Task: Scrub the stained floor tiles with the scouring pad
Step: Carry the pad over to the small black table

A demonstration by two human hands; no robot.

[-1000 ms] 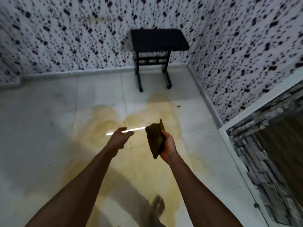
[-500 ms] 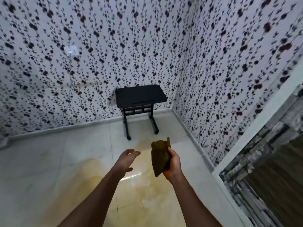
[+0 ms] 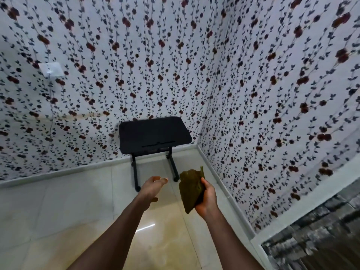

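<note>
Both arms have risen as the view tips up toward the corner. Yellow-stained floor tiles gleam below. Her right hand grips the olive scouring pad in the air; the left hand spreads loosely, empty. Beyond stands a black laptop table against floral wallpaper.

Bare forearms, sleeveless, no jewellery, two hands
</note>
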